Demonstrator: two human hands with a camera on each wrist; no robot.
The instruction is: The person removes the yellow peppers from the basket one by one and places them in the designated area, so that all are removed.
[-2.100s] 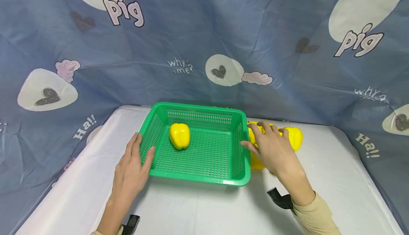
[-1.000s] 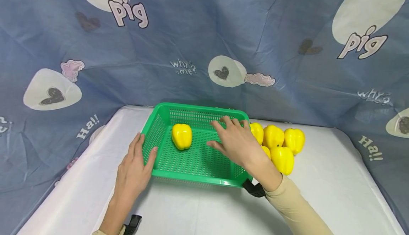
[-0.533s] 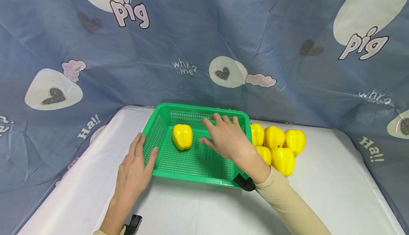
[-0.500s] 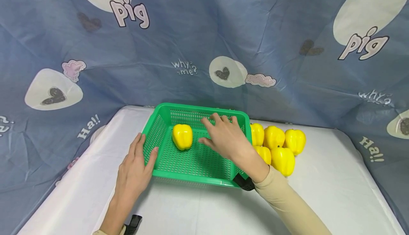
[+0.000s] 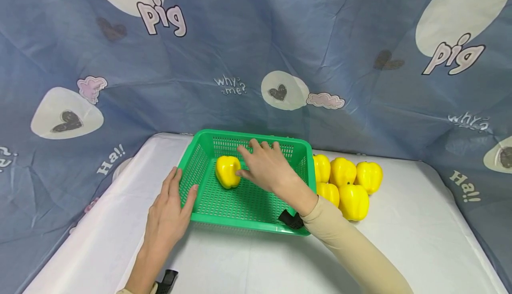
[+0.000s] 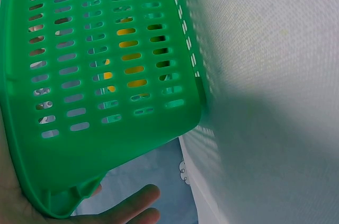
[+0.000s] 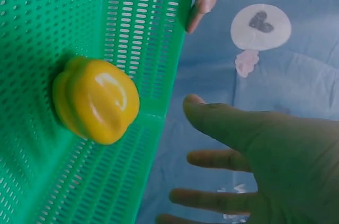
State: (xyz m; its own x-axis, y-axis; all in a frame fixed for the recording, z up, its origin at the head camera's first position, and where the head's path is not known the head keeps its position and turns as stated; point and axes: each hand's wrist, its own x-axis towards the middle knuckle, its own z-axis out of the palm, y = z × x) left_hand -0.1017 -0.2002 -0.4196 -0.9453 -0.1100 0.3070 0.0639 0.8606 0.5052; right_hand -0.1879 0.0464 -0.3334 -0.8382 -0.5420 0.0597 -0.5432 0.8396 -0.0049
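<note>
A green slotted basket [image 5: 248,228] stands on the white table. One yellow bell pepper [image 5: 227,171] lies in its back left part. My right hand [image 5: 262,165] reaches into the basket with fingers spread. Its thumb is just beside the pepper and holds nothing. The right wrist view shows the pepper [image 7: 98,99] on the basket floor [image 7: 42,33] with a gap to my open thumb. My left hand [image 5: 171,203] lies flat against the basket's left front corner, thumb on the rim. In the left wrist view the basket wall [image 6: 95,75] fills the frame, with straight fingers [image 6: 132,205] below it.
Several more yellow peppers [image 5: 354,200] sit in a cluster on the table right of the basket. A blue printed cloth [image 5: 256,41] hangs behind and at both sides. The white table [image 5: 248,263] stretches toward me in front of the basket.
My right hand has moved left from the peppers outside, over the basket's right wall, up to the pepper inside. The left hand has stayed on the basket's corner.
</note>
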